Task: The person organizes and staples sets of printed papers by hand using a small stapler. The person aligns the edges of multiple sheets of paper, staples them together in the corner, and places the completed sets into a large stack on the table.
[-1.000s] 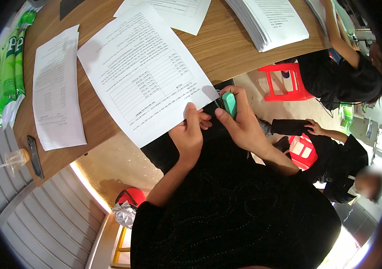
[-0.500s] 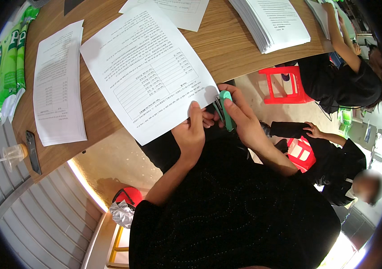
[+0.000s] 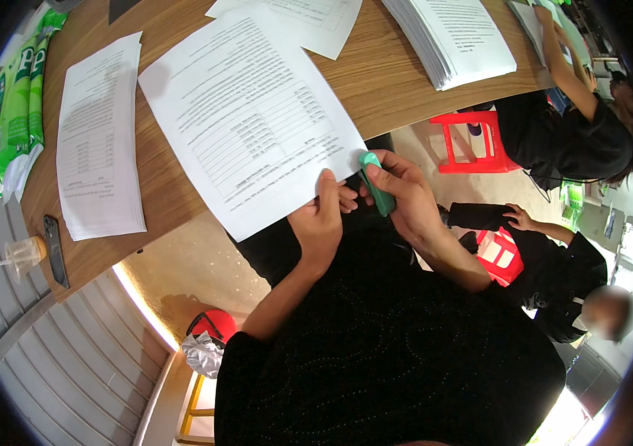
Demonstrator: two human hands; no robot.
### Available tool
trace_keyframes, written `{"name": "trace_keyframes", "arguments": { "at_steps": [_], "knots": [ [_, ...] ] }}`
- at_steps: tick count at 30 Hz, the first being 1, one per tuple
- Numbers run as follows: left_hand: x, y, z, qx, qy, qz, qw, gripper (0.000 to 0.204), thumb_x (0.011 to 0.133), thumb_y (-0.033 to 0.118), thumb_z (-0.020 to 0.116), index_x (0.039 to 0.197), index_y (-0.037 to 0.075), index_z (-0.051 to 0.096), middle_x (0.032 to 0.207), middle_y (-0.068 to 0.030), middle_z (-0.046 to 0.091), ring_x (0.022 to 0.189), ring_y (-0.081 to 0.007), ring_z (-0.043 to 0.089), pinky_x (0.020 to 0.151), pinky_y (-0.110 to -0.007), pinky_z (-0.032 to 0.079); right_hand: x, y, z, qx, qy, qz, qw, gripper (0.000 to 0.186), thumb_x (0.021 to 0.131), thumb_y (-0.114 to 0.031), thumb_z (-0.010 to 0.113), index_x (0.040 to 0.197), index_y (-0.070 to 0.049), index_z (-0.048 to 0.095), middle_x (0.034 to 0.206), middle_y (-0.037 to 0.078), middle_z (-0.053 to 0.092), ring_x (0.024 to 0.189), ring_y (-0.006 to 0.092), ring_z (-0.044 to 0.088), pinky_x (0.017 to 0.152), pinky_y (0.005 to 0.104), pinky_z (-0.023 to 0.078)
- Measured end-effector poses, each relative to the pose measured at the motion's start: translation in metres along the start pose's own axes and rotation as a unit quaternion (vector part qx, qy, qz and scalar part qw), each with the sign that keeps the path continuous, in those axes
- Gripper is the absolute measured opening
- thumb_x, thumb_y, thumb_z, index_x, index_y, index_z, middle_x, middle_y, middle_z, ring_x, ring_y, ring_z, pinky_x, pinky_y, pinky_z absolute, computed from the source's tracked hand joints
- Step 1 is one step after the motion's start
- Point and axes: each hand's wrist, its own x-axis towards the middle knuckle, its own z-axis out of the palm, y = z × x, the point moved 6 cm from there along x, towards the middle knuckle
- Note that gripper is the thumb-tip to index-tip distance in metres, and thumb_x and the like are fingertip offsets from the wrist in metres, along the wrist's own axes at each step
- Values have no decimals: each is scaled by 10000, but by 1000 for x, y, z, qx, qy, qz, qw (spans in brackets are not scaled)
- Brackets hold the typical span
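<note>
My left hand point(image 3: 322, 215) pinches the near edge of a printed sheet point(image 3: 246, 119), its thumb lying on top and the fingers underneath. The sheet slopes up from my lap over the table edge; whether more pages lie beneath it I cannot tell. In my right hand point(image 3: 411, 195) is a green stapler point(image 3: 378, 184), gripped with the thumb on its near side. The stapler's front end sits at the sheet's right corner. My hand partly hides its lower arm.
Stacks of printed paper lie on the wooden table point(image 3: 387, 97): one stack point(image 3: 101, 149) left, another point(image 3: 465, 44) right. Loose sheets point(image 3: 316, 22) lie behind. Green packs point(image 3: 19, 104), a phone point(image 3: 55, 251) and a plastic cup point(image 3: 25, 256) are far left. Two people sit at right near red stools point(image 3: 472, 141).
The sheet has shifted slightly to the right. The stapler has turned, so its two arms no longer show apart. A loose sheet behind has slid a little right.
</note>
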Motion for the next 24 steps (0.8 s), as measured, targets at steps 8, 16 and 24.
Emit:
{"name": "trace_keyframes", "arguments": {
  "at_steps": [8,16,24],
  "knots": [
    [-2,5,0,-16,4,4,1000,264,983,145,495,861,-74,580,626,-125,618,494,-150,576,468,-253,475,-13,-1,-10,51,-41,10,998,277,938,-201,593,1129,-1,590,882,43,600,733,122,581,660,230,465],
    [2,17,-32,-19,7,9,1000,274,978,168,488,947,-88,579,670,-152,640,511,-191,602,468,-275,492,20,-109,6,-588,127,-443,664,471,815,-181,699,1219,15,554,1040,144,590,949,322,594,799,397,493],
    [-18,10,-56,-12,-7,-63,998,350,1005,203,438,1206,-76,505,1060,-190,634,889,-249,678,669,-309,565,65,-174,57,-782,115,-513,335,502,808,-110,623,1302,-97,535,1364,147,482,1309,331,417,1087,443,326]
  ]
}}
